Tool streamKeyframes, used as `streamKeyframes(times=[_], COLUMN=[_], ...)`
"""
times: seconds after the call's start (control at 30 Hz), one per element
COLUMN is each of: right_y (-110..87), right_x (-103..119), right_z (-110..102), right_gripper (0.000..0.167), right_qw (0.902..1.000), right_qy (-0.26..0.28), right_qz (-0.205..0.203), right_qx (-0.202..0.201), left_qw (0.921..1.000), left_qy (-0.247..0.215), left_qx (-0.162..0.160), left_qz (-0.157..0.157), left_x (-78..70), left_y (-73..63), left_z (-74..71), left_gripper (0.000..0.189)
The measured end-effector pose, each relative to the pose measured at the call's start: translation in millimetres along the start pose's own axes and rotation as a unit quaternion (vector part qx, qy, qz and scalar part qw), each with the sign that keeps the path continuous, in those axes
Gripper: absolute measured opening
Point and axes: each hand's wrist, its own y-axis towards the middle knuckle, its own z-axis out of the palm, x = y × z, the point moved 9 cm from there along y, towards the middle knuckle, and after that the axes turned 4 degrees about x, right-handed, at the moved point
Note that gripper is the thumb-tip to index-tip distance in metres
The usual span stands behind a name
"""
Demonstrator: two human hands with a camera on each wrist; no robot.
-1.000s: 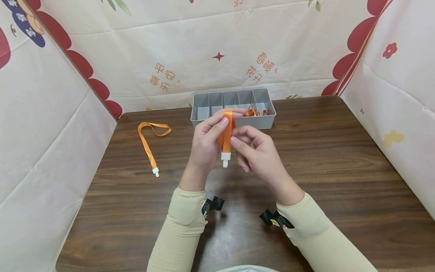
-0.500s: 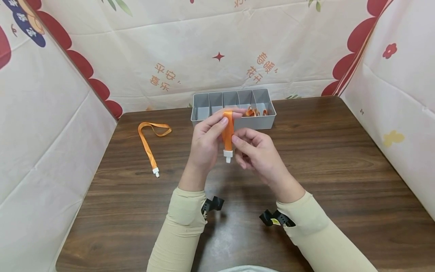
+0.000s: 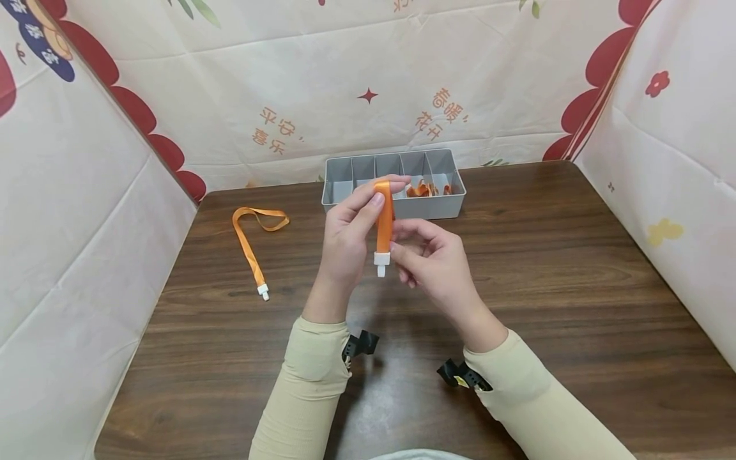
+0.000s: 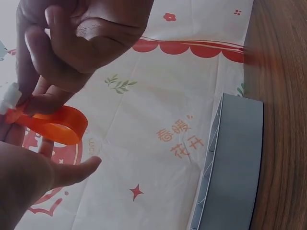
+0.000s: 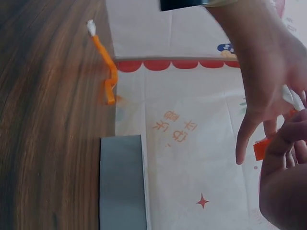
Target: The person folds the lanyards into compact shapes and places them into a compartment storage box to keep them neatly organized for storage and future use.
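An orange lanyard point(image 3: 384, 220) is folded into a short loop and hangs from my left hand point(image 3: 345, 239), which pinches its top between thumb and fingers. At the lower end its white plastic clip point(image 3: 381, 260) points down. My right hand point(image 3: 435, 265) pinches the band's right edge just above the clip, its fingers curled. In the left wrist view the lanyard's rounded loop point(image 4: 62, 125) sticks out between the two hands. Another orange lanyard point(image 3: 248, 249) lies loosely bent on the table at the left, away from both hands.
Behind the hands stands a grey divided box point(image 3: 431, 207), with orange bands point(image 3: 422, 190) in its right compartments. My left hand hides part of its front. The brown wooden table point(image 3: 575, 275) is walled by printed cloth point(image 3: 356, 57) at the back and sides.
The clip end of the held lanyard has swung slightly right and then back left. My right hand has slid a little down the band, toward the clip. The lanyard on the table lies unmoved.
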Motion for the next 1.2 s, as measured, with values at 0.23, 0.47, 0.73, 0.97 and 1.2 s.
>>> streamKeyframes(times=[0.23, 0.47, 0.73, 0.97, 1.2], right_y=[-5.5, -4.1, -2.1, 1.6, 7.8], right_x=[7, 1, 9, 13, 5], right_z=[2, 5, -8, -16, -19], right_gripper=[0.021, 0.024, 0.016, 0.015, 0.021], right_qw=[0.9994, 0.9994, 0.9909, 0.9774, 0.9903], right_qy=[-0.012, 0.003, -0.107, -0.176, -0.102], right_qz=[-0.032, 0.031, -0.013, -0.041, -0.006], right_qx=[-0.009, -0.011, -0.081, -0.110, -0.094], left_qw=[0.9991, 0.9984, 0.9986, 0.9997, 0.9999], left_qy=[0.039, 0.052, 0.051, 0.025, 0.004], left_qx=[-0.009, -0.009, -0.005, 0.000, 0.014], left_qz=[0.012, 0.020, 0.012, 0.000, -0.003], left_x=[0.1, -0.2, -0.5, -1.7, -2.2], left_y=[0.7, 1.3, 1.0, -0.6, -0.3], left_z=[-0.8, 0.6, 1.3, 5.0, 9.6], left_gripper=[0.035, 0.034, 0.034, 0.034, 0.034])
